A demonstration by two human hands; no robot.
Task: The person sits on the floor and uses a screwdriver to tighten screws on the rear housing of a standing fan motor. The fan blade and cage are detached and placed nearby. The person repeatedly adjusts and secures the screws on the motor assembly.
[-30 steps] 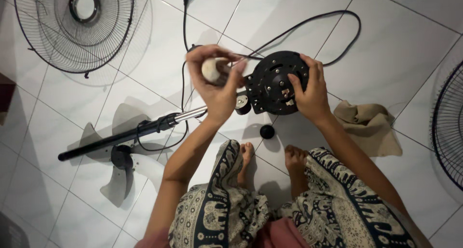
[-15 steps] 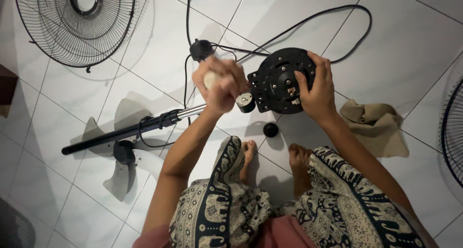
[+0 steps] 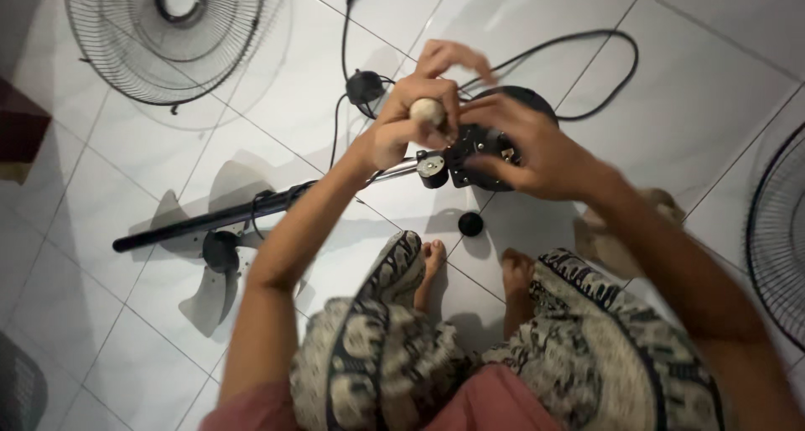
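Note:
My left hand (image 3: 411,121) is closed around the pale rounded handle of a tool (image 3: 428,110), held upright over the black round fan base (image 3: 482,158). My right hand (image 3: 524,150) lies across that base and steadies it, fingers spread over its top. The base sits on the white tiled floor in front of my feet. A black stand pole (image 3: 218,217) runs left from the base.
A wire fan grille (image 3: 168,37) lies at the top left, another grille (image 3: 780,230) at the right edge. A translucent fan blade (image 3: 210,263) lies under the pole. A black power cord (image 3: 587,41), a small black knob (image 3: 470,223) and a tan cloth (image 3: 662,205) lie nearby.
My right hand has slid from the base's right rim over its top. My left hand has kept its grip on the tool. The view has moved closer.

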